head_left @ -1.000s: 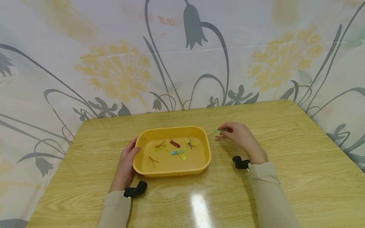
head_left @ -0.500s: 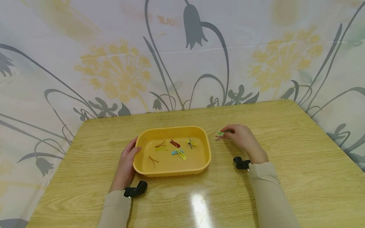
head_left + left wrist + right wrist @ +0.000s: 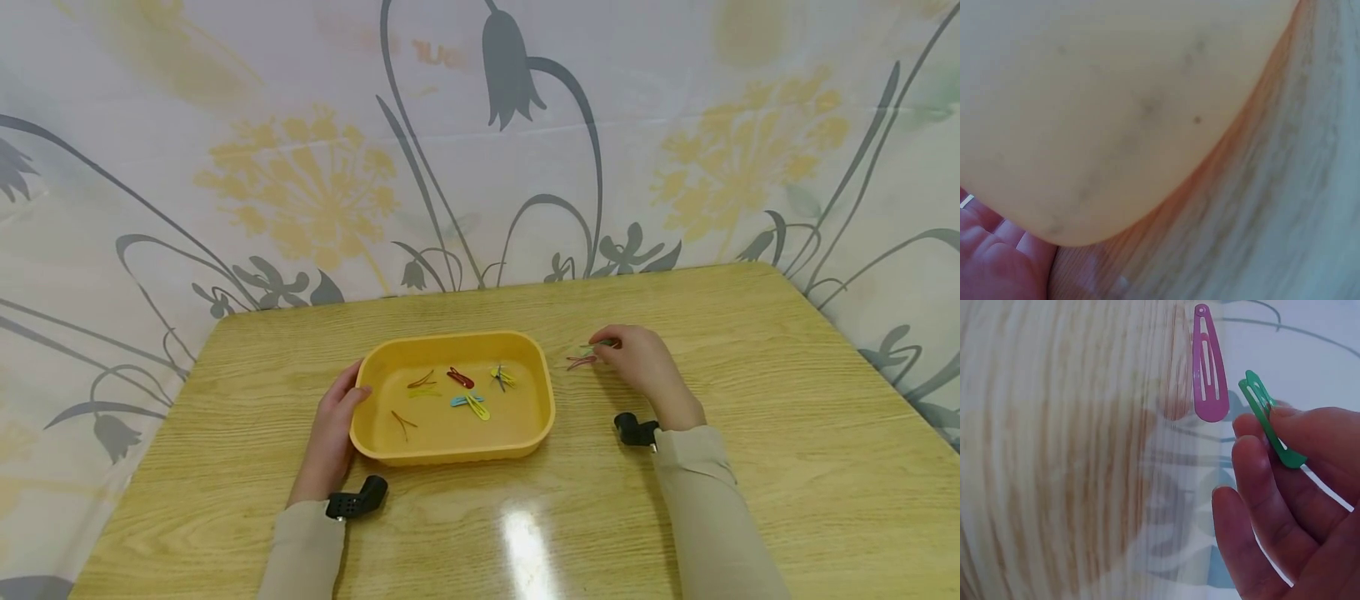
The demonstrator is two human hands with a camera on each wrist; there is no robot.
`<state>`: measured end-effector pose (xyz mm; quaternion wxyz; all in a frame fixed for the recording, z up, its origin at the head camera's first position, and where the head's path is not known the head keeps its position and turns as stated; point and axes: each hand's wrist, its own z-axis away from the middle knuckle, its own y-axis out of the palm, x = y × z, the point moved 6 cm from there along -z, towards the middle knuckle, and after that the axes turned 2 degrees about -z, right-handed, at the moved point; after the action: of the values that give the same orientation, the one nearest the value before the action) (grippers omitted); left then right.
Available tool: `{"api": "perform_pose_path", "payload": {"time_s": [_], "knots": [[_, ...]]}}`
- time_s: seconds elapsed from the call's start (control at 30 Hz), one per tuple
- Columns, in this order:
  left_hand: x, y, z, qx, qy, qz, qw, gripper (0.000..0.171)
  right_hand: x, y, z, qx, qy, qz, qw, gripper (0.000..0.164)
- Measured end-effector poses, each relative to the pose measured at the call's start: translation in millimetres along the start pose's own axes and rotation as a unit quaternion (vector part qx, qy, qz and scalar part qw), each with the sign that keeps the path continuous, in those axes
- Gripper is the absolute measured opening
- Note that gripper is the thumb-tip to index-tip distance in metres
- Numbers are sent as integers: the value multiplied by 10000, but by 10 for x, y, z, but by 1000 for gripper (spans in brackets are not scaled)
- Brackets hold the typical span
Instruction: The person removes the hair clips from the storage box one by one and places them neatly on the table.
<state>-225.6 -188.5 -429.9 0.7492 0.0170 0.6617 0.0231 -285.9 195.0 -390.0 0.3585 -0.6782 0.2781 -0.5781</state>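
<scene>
My left hand (image 3: 332, 421) grips the left end of a yellow plastic tray (image 3: 450, 442), its thumb over the rim. In the left wrist view the tray's pale wall (image 3: 1116, 125) fills most of the picture, and part of the hand (image 3: 1000, 262) shows at lower left. To the right of the tray, my right hand (image 3: 637, 362) pinches a green snap hair clip (image 3: 1264, 420) between thumb and fingers. A pink-purple snap hair clip (image 3: 1212, 411) lies on the table just beside that hand. Inside the tray are a red hair clip (image 3: 461, 379) and a yellow one (image 3: 477, 408).
Several other clips lie spread in the tray, among them a blue one (image 3: 461, 402), an orange-brown one (image 3: 403, 423) and a yellow-green one (image 3: 424, 393). The wooden table (image 3: 750, 375) ends at the back against a flower-patterned cloth (image 3: 480, 167).
My right hand has shifted slightly to the right with the green hair clip, away from the tray. The left hand and the tray have stayed in place.
</scene>
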Motion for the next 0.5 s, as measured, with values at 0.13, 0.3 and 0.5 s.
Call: {"api": "perform_pose_path", "payload": {"time_s": [0.13,0.3,0.5], "knots": [[-5,6,2,9,19,-5,10000,43,-29,-18,7,-126,116,-28,9998,20],[1,6,-4,10,59,4,10000,44,-85,-26,19,-233,249,-95,9994,21],[14,-1,-6,-26,42,27,10000,44,-157,-21,29,-243,393,-107,9989,20]]}}
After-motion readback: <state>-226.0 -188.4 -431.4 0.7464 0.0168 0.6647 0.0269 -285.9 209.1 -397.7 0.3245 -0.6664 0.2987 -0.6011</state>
